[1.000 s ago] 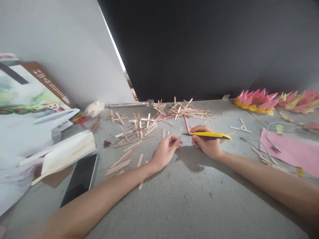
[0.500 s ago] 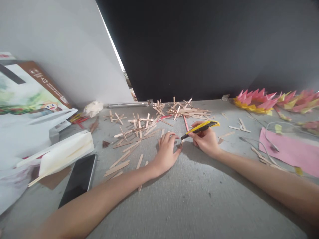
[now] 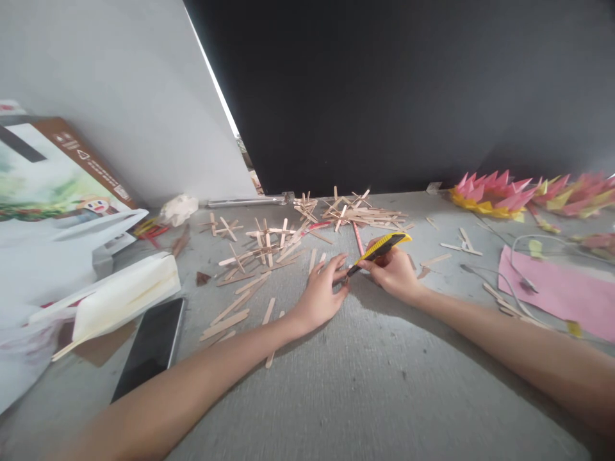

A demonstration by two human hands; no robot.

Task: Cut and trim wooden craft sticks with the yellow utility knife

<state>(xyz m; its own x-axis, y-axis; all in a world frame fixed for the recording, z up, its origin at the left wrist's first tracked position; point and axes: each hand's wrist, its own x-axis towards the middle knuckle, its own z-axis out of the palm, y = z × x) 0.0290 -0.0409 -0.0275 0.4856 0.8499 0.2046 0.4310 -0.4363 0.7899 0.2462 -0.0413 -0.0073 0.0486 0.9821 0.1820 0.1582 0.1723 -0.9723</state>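
My right hand (image 3: 393, 274) grips a yellow and black utility knife (image 3: 384, 246), its front end tilted down to the left. That front end meets the fingertips of my left hand (image 3: 323, 296). A short bit of wooden craft stick (image 3: 346, 280) shows between the left thumb and fingers, mostly covered by them. Beyond the hands lies a pink patterned strip (image 3: 358, 239), pointing away from me. Craft sticks (image 3: 269, 311) lie loose left of my left hand, and crossed stick pieces (image 3: 267, 244) stand farther back.
A phone (image 3: 150, 346) lies beside my left forearm, near a folded white paper piece (image 3: 125, 298) and a printed bag (image 3: 62, 169). At right are pink paper (image 3: 557, 291), a white cable (image 3: 516, 298) and pink-yellow folded-paper rings (image 3: 494, 195). A dark panel (image 3: 394, 96) rises behind.
The knife's front end has moved slightly down and left, and its handle has tilted more steeply. My left fingers have come closer around the stick, which is now more hidden.
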